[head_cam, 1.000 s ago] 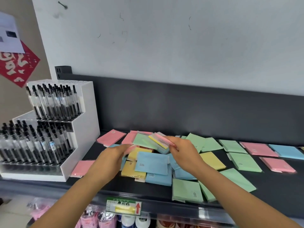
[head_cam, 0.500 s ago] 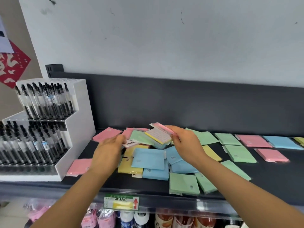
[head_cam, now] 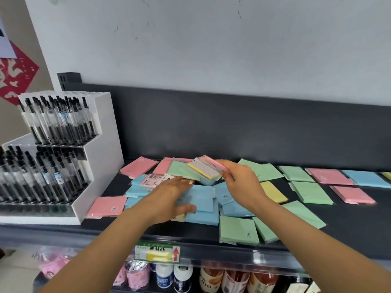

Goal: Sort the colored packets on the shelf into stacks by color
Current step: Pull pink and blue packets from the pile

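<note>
R hand (head_cam: 240, 181): grip closed, thumb and fingers pinching a thin pink packet (head_cam: 214, 163) by its right end, over the centre pile. L hand (head_cam: 169, 194): grip open, fingers straight, palm down over a blue packet (head_cam: 201, 197). Packets are flat, film-wrapped rectangles in pastel pink, blue, green and yellow, lying mixed on the matt dark shelf (head_cam: 349, 227). L palm contact w/ blue packet: cannot tell. Far-right packets are cut off at frame edge.

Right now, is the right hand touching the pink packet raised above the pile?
Touching. The head view shows the right hand pinching the pink packet by its edge; no gap shows between them.
</note>
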Motion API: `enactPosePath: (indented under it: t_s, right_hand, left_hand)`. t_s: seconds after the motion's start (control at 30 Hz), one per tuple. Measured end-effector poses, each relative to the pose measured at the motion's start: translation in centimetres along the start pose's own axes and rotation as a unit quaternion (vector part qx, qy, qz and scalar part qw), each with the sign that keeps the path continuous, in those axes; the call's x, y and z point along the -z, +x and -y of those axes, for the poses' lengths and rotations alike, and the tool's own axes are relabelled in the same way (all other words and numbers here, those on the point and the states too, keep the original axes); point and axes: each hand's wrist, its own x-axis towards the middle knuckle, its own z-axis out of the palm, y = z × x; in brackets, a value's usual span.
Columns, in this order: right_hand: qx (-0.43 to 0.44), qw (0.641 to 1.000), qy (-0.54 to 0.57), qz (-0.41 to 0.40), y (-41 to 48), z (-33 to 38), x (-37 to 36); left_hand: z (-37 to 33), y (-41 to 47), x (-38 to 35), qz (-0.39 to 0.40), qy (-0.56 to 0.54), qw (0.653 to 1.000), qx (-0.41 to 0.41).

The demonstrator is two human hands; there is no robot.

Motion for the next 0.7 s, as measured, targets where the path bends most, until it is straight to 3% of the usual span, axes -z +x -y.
enactPosePath:
  t_s: [0.17,0.33,0.5,0.7]
  right_hand:
    - [0.008,1.0,0.011,-0.002,-0.2,-0.1,0.1]
    - [0.002,1.0,0.007,-0.012,-0.3,-0.4,0.4]
    - [0.005,1.0,0.018,-0.02,-0.4,-0.7,0.9]
    - [0.007,1.0,0.012,-0.026,-0.7,-1.0,1.1]
  left_hand:
    - [-0.4,0.6,-0.7,0.056,0.042,0.997,0.042]
    - [-1.5,0.8,-0.3,0.063,0.144,0.987,0.015]
    - [-1.9,0.8,-0.1,-0.022,0.194,0.981,0.015]
    - [-0.7,0.3,-0.7,-0.184,0.126,0.975,0.012]
